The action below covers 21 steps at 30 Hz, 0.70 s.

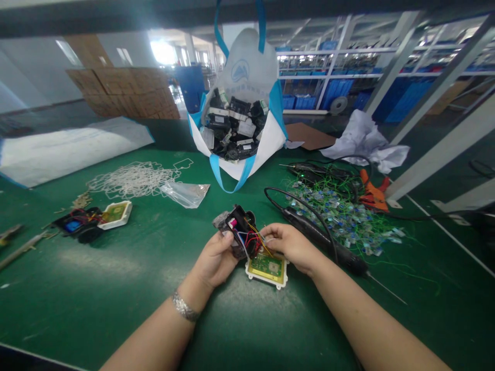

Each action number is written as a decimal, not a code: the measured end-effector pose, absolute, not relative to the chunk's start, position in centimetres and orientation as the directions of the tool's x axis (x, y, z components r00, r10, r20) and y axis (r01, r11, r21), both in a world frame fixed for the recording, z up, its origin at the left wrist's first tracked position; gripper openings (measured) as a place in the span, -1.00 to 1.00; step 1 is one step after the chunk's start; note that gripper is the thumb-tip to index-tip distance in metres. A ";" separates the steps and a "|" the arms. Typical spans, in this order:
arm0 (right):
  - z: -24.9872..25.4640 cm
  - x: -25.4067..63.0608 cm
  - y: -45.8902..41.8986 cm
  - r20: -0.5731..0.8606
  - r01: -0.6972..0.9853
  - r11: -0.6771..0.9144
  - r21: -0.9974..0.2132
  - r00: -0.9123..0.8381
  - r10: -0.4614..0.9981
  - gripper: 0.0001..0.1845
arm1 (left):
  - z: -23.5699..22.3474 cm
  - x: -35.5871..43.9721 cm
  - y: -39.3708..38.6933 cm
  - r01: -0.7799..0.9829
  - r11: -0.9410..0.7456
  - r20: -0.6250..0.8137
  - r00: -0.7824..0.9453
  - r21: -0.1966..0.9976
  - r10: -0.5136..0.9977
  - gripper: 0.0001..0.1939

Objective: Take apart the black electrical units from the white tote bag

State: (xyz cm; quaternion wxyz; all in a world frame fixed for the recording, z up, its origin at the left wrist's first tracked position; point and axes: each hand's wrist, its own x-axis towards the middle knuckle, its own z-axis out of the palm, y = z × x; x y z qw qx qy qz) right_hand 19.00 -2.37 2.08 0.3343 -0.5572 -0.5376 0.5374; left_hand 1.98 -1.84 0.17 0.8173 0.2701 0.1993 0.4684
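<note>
From the head view, my left hand (216, 260) is closed around a small black plastic module (240, 233) with red, blue and yellow wires spilling from it, held just above the near middle of the green bench mat (116, 288). My right hand (288, 245) pinches those wires (257, 241) between thumb and fingertips, just right of the module. Beneath both hands lies a white-framed green circuit board (268, 267), flat on the mat. A black pen-shaped electric screwdriver (323, 239) lies just right of my right hand. Farther right sits a heap of green wire ties (340, 211). Far centre stands a white and blue woven bag (242, 103) full of black modules. At the left lies another opened black module with white board (95, 220).
</note>
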 end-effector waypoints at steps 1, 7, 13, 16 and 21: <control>2.4 19.1 -2.5 -0.223 0.225 -0.189 -0.956 -0.141 0.965 -0.76 | 0.2 2.0 -1.8 -0.655 0.413 -0.072 0.481 0.633 0.874 -0.56; 4.6 19.9 -2.8 -0.005 0.071 -0.007 -0.997 0.025 1.000 -0.83 | 0.1 1.8 -1.9 -0.637 0.410 -0.071 0.487 0.652 0.871 -0.54; 5.2 21.0 -2.6 0.125 0.132 0.102 -0.986 0.181 0.976 -0.83 | 0.0 1.7 -2.0 -0.626 0.412 -0.118 0.456 0.662 0.882 -0.47; 5.5 21.1 -2.7 0.077 -0.110 0.080 -0.991 0.032 0.997 -0.90 | 0.2 1.6 -1.9 -0.616 0.391 -0.107 0.445 0.684 0.889 -0.47; 6.5 20.7 -4.1 -0.039 0.141 0.030 -0.990 -0.461 0.887 -0.91 | 0.5 1.4 -1.7 -0.579 0.283 -0.006 0.433 0.765 0.902 -0.51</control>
